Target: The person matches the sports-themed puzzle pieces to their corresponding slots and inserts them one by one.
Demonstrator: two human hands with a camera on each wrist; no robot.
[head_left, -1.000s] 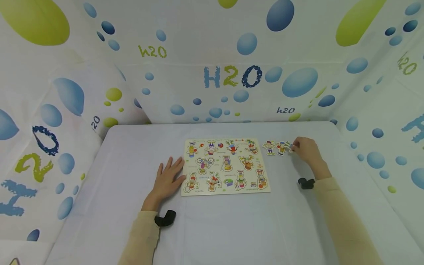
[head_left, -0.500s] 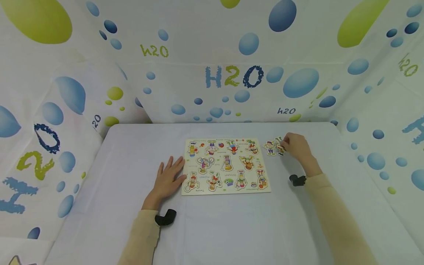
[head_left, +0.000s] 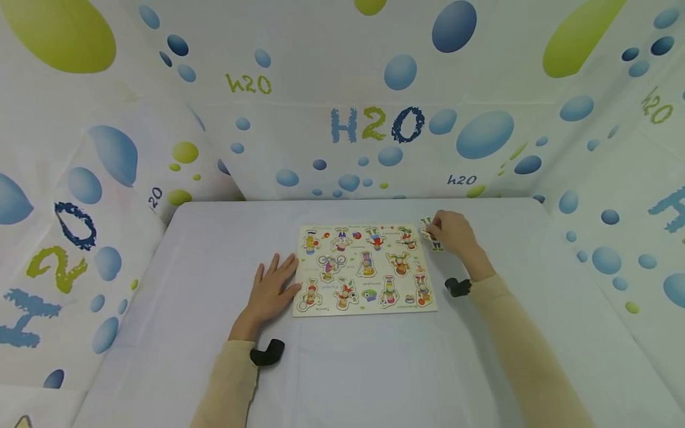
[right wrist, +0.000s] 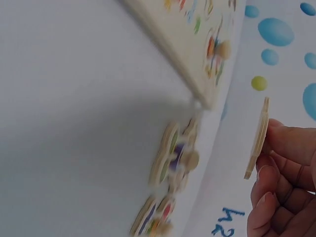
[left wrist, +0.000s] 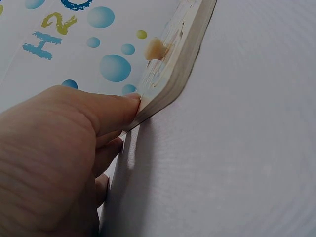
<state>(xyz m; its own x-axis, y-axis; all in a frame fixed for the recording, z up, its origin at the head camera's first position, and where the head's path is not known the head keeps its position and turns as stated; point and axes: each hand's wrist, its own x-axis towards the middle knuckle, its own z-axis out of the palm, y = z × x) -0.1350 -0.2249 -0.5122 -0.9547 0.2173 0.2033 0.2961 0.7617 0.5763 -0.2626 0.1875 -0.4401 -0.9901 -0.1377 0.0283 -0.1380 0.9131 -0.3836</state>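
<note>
A pale wooden knob puzzle board [head_left: 342, 312] with printed cartoon figures lies on the white table. My left hand [head_left: 270, 288] rests with spread fingers along its left side; in the left wrist view the thumb [left wrist: 116, 109] touches the board's edge. Above the table, beyond the board's far right corner, my right hand [head_left: 455, 233] pinches a flat figure-shaped puzzle piece [right wrist: 257, 140], seen edge-on in the right wrist view. Below that hand lie two loose knobbed pieces, one with purple [right wrist: 174, 158] and another with a blue edge [right wrist: 148, 217]. In the head view the hand covers much of them.
Several figure pieces, such as one with a bicycle [head_left: 332, 266], sit in the board. A white cloth [head_left: 358, 368] covers the table. Behind it hangs a curtain [head_left: 316, 71] printed with blue and green drops. Black wrist mounts [head_left: 267, 353] stick out from both sleeves.
My right hand has moved left with the pinched puzzle piece, from beyond the row of loose pieces to near the board's far right corner. The left hand has stayed still.
</note>
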